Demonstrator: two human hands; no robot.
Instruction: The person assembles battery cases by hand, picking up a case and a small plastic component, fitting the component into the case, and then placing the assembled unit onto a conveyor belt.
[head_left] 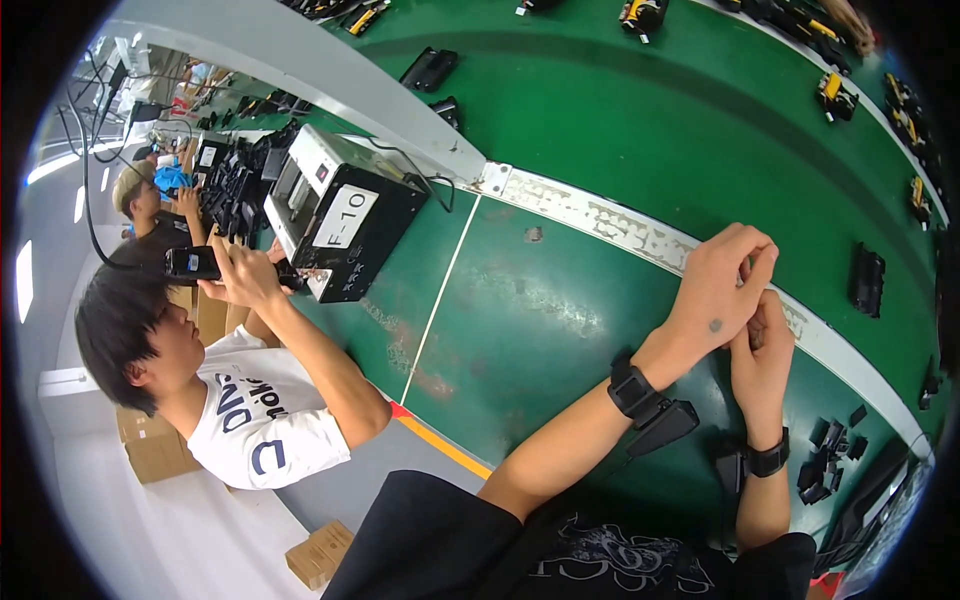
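Over the pale metal rail (600, 222) at the far edge of the green table (530, 300), my two hands meet. My left hand (715, 290) is closed, its fingers bent and thumb side against the other hand. Just below and to its right, my right hand (762, 350) is also closed, fingertips curled in. Whatever lies between the fingers, if anything, is hidden. Each wrist wears a black strap; a black box-like unit (662, 428) hangs by the left one. Several small black plastic parts (830, 455) lie on the table, right of my right forearm.
Beyond the rail, a green belt (600, 110) carries black and yellow parts, including a black housing (867, 280). A black and white machine (345, 215) stands left beneath a grey post (330, 65). A co-worker in a white shirt (265, 410) lifts a black device (192, 263).
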